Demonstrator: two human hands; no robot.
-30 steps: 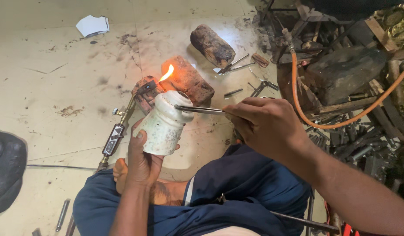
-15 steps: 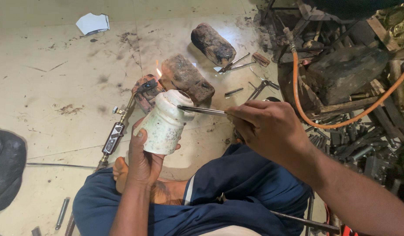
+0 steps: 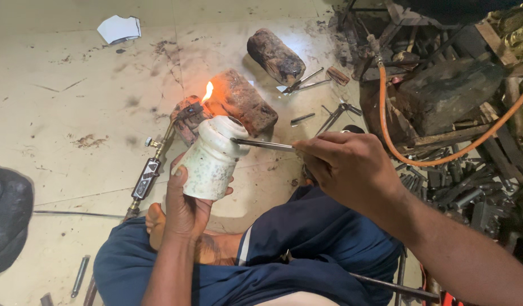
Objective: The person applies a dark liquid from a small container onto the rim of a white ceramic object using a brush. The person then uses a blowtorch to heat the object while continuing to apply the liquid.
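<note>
White ceramic insulator-shaped pot [image 3: 211, 158] sits tilted in the left hand [image 3: 185, 207], fingers wrapped tight around its base, above the tiled floor [image 3: 74, 102]. The right hand [image 3: 346, 170] pinches thin metal tweezers [image 3: 264, 144], tips at the pot's mouth. A gas torch [image 3: 159, 156] lies beside it, flame [image 3: 207, 90] licking a reddish brick [image 3: 241, 102].

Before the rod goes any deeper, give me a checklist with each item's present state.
1. Left hand grips the white jar around its lower body: ok.
2. Right hand pinches the metal rod, tip at the jar's mouth: ok.
3. Torch lies on the floor, flame lit: ok.
4. Flame clear of the jar: cannot tell, they look close.
5. Orange hose away from the flame: ok.
6. Bare foot close to the torch: not ok.
</note>
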